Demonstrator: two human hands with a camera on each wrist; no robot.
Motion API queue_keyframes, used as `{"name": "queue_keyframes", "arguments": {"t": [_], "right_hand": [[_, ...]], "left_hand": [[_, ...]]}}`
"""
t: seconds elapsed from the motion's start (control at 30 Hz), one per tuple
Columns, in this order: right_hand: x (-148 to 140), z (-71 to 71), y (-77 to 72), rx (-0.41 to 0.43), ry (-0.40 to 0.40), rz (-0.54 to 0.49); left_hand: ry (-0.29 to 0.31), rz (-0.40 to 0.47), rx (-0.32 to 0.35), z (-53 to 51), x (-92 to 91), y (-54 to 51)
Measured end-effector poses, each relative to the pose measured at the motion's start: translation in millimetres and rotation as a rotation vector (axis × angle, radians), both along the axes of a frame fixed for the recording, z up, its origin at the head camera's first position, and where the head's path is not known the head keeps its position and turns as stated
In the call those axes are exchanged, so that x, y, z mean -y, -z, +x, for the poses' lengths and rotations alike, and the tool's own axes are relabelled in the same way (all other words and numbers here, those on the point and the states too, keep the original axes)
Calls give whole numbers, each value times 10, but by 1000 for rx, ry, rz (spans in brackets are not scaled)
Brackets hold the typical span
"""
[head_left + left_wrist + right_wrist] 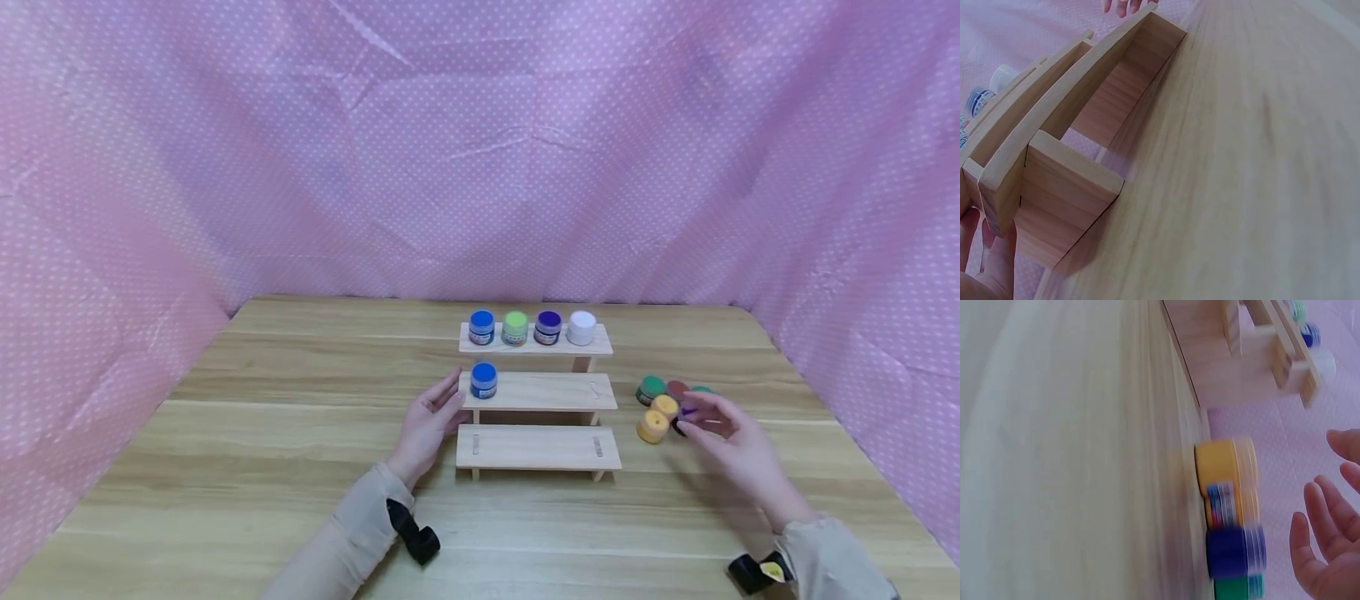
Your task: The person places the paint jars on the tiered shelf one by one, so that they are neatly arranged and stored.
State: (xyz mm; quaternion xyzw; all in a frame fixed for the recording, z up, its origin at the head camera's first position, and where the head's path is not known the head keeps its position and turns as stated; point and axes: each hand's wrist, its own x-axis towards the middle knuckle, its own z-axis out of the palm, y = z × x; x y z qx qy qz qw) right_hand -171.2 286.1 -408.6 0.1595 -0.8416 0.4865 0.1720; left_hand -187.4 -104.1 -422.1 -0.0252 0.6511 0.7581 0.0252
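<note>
The left hand [423, 429] touches the left end of a three-tier wooden stand [536, 448], fingers extended; in the left wrist view its fingertips [999, 253] rest at the end of a board [1066, 94]. A blue jar [483, 381] stands on the middle tier's left end. Over a cluster of jars hovers the right hand [738, 450], fingers apart and slightly bent, holding nothing. The cluster has two orange jars [653, 427], green ones [651, 389], a red-lidded one [677, 389] and a purple one [1227, 552], partly hidden by the hand in the head view.
Blue [482, 327], light green [515, 328], purple [548, 327] and white [581, 328] jars stand in a row on the top tier. The wooden table [225, 433] extends around the stand, with a pink dotted cloth [480, 167] behind it and at the sides.
</note>
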Motion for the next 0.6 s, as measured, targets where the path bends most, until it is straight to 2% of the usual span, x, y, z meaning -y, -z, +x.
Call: {"name": "queue_keyframes", "arguments": {"t": [0.13, 0.37, 0.6], "right_hand": [[-96, -8, -2, 34, 40, 5], [-181, -49, -52, 168, 118, 149], [-223, -78, -60, 205, 107, 185]], "left_hand": [[-1, 7, 4, 7, 0, -2], [-11, 13, 6, 12, -6, -2], [-15, 5, 15, 0, -5, -8]]}}
